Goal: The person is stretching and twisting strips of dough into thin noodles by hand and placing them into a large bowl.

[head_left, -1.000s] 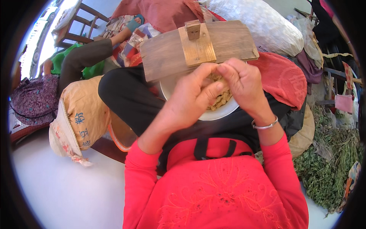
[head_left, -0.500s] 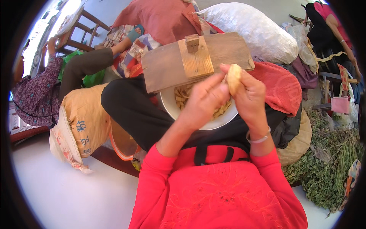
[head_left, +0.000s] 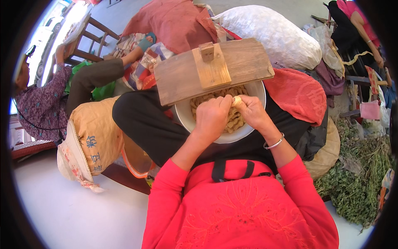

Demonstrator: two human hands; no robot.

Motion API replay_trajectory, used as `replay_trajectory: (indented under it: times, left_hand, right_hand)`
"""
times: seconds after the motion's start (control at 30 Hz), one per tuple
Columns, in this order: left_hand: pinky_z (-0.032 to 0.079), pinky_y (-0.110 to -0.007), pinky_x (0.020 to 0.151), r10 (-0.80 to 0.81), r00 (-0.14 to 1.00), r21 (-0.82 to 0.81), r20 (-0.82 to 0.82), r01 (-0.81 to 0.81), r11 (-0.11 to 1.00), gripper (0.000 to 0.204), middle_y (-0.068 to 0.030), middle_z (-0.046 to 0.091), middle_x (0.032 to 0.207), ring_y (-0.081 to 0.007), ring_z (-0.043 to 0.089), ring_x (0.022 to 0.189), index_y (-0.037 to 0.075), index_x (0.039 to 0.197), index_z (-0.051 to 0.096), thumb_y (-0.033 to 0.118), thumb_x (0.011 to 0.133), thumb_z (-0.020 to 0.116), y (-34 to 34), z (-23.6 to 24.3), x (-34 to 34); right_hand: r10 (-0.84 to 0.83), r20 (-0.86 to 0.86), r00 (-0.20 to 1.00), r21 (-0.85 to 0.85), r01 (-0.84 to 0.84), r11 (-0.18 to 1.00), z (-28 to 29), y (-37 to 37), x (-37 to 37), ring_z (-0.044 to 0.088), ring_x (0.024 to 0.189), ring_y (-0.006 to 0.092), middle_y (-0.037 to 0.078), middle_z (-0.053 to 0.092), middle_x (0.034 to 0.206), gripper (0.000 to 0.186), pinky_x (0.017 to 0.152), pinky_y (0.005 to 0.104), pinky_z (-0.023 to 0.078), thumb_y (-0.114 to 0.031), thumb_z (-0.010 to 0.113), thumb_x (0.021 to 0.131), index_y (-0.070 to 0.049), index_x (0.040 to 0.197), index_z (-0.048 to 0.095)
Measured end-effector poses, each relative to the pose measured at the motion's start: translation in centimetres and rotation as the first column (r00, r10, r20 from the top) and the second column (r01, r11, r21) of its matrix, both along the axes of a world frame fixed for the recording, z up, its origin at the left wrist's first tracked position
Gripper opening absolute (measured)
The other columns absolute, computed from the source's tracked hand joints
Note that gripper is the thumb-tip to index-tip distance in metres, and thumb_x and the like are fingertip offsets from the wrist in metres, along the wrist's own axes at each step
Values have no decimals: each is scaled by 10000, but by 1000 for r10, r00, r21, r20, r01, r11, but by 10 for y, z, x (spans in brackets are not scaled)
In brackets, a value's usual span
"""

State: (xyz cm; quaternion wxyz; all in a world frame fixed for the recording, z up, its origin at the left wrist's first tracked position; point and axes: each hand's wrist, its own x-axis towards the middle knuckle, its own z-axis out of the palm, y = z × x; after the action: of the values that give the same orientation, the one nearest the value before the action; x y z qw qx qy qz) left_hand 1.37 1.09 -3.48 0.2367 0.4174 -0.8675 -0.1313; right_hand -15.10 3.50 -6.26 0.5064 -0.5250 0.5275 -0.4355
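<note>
In front of my lap is a white bowl (head_left: pixel 183 120) holding many tan, curled strips (head_left: pixel 236 121). Above the bowl my two hands meet, fingers closed, at a pale yellow piece (head_left: pixel 236 102) that looks rolled or folded; its kind is unclear. My right hand (head_left: pixel 253 114), with a bangle on the wrist, pinches it from the right. My left hand (head_left: pixel 212 117) is curled into a near fist, its fingertips against the piece's left side. A wooden board (head_left: pixel 248 58) with a lighter crosspiece and a small block lies slantwise over the bowl's far rim.
A stuffed white sack (head_left: pixel 269 35) and a red-brown cloth (head_left: pixel 170 25) lie beyond the board. A red towel (head_left: pixel 296 95) is right of the bowl, cut green plants (head_left: pixel 356 182) farther right. At left are a tan bag (head_left: pixel 95 137), a sun hat (head_left: pixel 72 155) and a seated person (head_left: pixel 43 99).
Both hands have come down from above the board's right end to just over the bowl. The pale yellow piece, held up at the right hand before, is now low between both hands.
</note>
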Motion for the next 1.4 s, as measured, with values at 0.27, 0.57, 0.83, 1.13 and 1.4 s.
replay_trajectory:
  times: [0.27, 0.57, 0.83, 1.13, 1.4]
  left_hand:
    - [488, -379, 836, -78, 945, 142, -316, 129, 981, 426, -166, 608, 1110, -343, 590, 997, 18, 1199, 575, -8, 776, 619, 7, -19, 2]
    - [487, -401, 779, 110, 930, 523, -352, 98, 846, 275, -166, 642, 968, -366, 616, 922, 3, 1146, 550, 133, 905, 530, -1, 13, -12]
    - [401, -240, 542, 501, 671, 785, -546, 202, 585, 264, -22, 534, 670, -85, 468, 582, 11, 1040, 596, 237, 989, 469, 19, -10, -20]
    - [456, -391, 561, 70, 987, 95, -145, -57, 994, 91, -116, 574, 758, -318, 583, 680, 55, 934, 598, 86, 851, 618, 14, 4, 22]
    - [446, -376, 559, 4, 950, 335, -312, 106, 936, 106, -110, 572, 700, -325, 585, 647, 35, 821, 607, 130, 862, 630, -17, 16, 25]
  right_hand:
    - [-140, 716, 684, 434, -279, 856, -8, 14, 2, 577, 896, 91, -7, 648, 997, 180, 811, 251, 446, -183, 597, 926, -52, 1031, 663]
    - [-186, -329, 926, -384, 48, 922, 10, 6, 9, 516, 1060, 314, 122, 590, 1136, 120, 935, 377, 407, -9, 596, 781, -10, 877, 670]
    - [-386, -106, 916, -372, 324, 870, 17, -15, 12, 545, 986, 222, 130, 569, 1111, 78, 863, 314, 430, -29, 616, 822, 27, 815, 670]
    - [-204, 222, 954, -139, 238, 961, 26, -20, -7, 533, 954, 90, 30, 586, 1078, 305, 847, 241, 439, -233, 609, 932, -11, 1141, 614]
    - [263, -294, 919, 75, -253, 965, 51, -12, -31, 455, 604, 120, 54, 517, 628, 264, 566, 303, 412, -206, 613, 917, 20, 781, 591]
